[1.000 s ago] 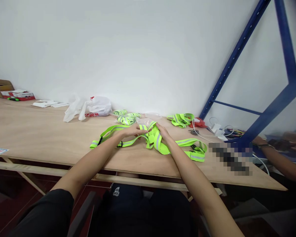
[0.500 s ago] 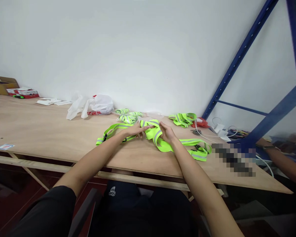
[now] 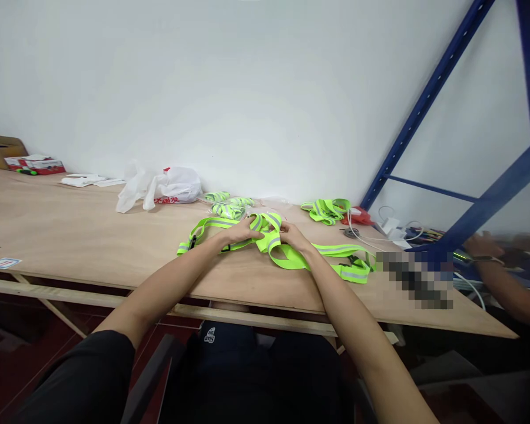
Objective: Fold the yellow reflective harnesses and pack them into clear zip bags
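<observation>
A neon-yellow reflective strap [image 3: 287,257] with a grey stripe lies in loops across the wooden table [image 3: 247,282]. Its middle is bunched between my two hands. My left hand [image 3: 242,231] grips the bunch from the left, thumb laid over the webbing. From the other side my right hand [image 3: 293,235] holds the strap, its fingertips partly hidden behind the folds. One loop with a black buckle [image 3: 192,241] stretches to the left. Another loop with black fittings [image 3: 353,259] reaches out to the right.
Behind my hands lie bagged reflective straps [image 3: 228,210]. A loose strap pile [image 3: 327,210] sits right of them, beside a red bag [image 3: 360,216] and white cables. A white plastic bag [image 3: 176,185] rests at the wall. A blue rack [image 3: 424,112] and another person's arm [image 3: 499,277] are at right.
My hands have drawn the bunched strap closer together, and my right hand's fingers have moved in behind the folds. The left loop has shifted slightly right.
</observation>
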`<state>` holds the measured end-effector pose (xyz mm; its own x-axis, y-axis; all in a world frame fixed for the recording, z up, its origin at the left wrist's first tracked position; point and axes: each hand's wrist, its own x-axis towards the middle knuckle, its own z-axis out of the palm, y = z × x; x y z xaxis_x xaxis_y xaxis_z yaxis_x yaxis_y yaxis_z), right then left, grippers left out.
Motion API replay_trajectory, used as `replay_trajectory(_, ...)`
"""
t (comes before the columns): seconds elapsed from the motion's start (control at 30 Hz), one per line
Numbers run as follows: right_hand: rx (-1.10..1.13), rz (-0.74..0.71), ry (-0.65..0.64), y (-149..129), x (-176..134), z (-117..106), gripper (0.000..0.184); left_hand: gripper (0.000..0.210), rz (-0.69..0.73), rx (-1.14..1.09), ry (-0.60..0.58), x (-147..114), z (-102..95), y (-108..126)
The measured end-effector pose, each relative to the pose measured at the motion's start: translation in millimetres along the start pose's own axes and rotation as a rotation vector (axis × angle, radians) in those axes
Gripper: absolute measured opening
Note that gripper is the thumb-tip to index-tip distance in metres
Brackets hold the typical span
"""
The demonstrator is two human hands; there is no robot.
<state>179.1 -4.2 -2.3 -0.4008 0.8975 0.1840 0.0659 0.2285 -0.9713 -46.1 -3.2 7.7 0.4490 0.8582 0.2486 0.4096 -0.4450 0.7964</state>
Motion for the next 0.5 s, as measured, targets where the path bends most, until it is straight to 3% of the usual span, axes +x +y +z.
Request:
replay_trajectory(0.17, -0.028, 0.009, -0.07, -2.6, -4.1, -1.1, 0.032, 0.057, 0.023, 0.009, 0.035, -0.1, -0.7, 3.2)
replay_trajectory(0.37, -0.093, -0.057, -0.058, -4.0, -0.9, 13.4, 0.044, 0.046, 0.042, 0.052, 0.058, 3.0, 6.4, 2.0)
replay_trajectory(0.5, -0.14, -0.101, -0.022, -2.9, 2.3, 18.8, 0.038, 0.032, 0.015, 0.095, 0.118, 4.6, 10.5, 0.5)
